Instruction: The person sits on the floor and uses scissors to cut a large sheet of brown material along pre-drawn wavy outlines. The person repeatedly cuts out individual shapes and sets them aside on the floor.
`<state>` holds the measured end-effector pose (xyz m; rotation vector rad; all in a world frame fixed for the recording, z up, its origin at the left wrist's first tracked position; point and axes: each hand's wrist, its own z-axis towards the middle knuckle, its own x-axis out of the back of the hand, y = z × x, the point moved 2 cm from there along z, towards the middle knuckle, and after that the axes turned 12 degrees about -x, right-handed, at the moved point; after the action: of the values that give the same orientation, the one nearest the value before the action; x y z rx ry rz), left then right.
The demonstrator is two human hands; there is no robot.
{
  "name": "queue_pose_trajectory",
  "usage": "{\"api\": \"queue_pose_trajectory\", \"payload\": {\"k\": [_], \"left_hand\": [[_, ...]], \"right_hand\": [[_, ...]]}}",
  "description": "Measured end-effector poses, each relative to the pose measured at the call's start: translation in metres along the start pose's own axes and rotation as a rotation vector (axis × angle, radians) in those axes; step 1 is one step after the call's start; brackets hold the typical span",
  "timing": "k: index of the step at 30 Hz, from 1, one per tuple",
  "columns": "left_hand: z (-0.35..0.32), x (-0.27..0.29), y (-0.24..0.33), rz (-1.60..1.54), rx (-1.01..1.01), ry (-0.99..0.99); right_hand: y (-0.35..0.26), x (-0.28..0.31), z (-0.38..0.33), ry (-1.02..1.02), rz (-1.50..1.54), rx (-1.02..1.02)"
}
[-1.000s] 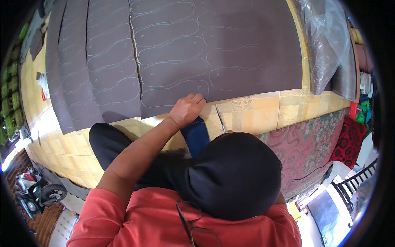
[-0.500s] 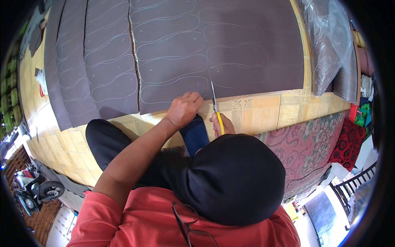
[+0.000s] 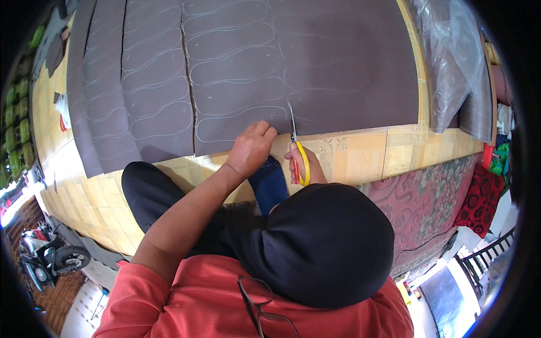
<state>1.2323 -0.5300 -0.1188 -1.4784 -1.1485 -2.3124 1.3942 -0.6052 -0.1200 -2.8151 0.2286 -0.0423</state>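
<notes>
A large dark brown sheet (image 3: 349, 90) lies over the floor, marked with rows of pale shoe-sole outlines. My left hand (image 3: 253, 147) is at its near edge, fingers closed on the edge beside the last outline. Just to the right, my right hand (image 3: 309, 168) grips scissors (image 3: 302, 160) with yellow and red handles. Their blades point away from me, at the sheet's near edge between two columns of outlines; whether the lower blade lies under the sheet is hidden. Below my hands a dark blue piece (image 3: 268, 186) shows beside my black-trousered knee (image 3: 327, 248).
Yellow patterned tiles (image 3: 355, 149) border the sheet. Clear plastic (image 3: 453, 62) over a dark roll stands at the right, near a red-black cushion (image 3: 480, 204). A floral mat (image 3: 422, 203) is at lower right. A motorcycle (image 3: 53, 253) stands at far left.
The scissors' handles have turned and spread, so the red part now shows beside the yellow loop. My left hand stays at the sheet's edge. The whole view has shifted slightly.
</notes>
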Motion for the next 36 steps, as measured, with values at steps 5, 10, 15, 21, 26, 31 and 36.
{"api": "queue_pose_trajectory", "payload": {"k": [5, 10, 15, 21, 26, 31, 36], "left_hand": [[-0.006, 0.001, -0.003, -0.089, 0.078, 0.009], [-0.013, 0.003, -0.008, -0.166, 0.128, 0.033], [-0.014, 0.009, -0.003, -0.158, 0.154, -0.003], [-0.013, 0.012, -0.005, -0.166, 0.162, -0.006], [-0.016, 0.020, -0.003, -0.172, 0.185, 0.000], [-0.015, 0.023, -0.002, -0.195, 0.190, 0.029], [-0.019, 0.026, -0.002, -0.235, 0.249, 0.058]], "right_hand": [[0.001, 0.004, -0.005, 0.018, -0.103, 0.022], [-0.010, -0.006, -0.011, -0.048, -0.013, -0.013], [-0.010, -0.018, 0.019, -0.017, -0.001, 0.062], [-0.011, -0.027, 0.014, 0.031, -0.007, 0.037], [-0.032, -0.035, 0.020, -0.082, 0.055, 0.163], [-0.037, -0.037, 0.045, -0.160, 0.145, 0.254], [-0.040, -0.035, 0.038, -0.123, 0.114, 0.183]]}}
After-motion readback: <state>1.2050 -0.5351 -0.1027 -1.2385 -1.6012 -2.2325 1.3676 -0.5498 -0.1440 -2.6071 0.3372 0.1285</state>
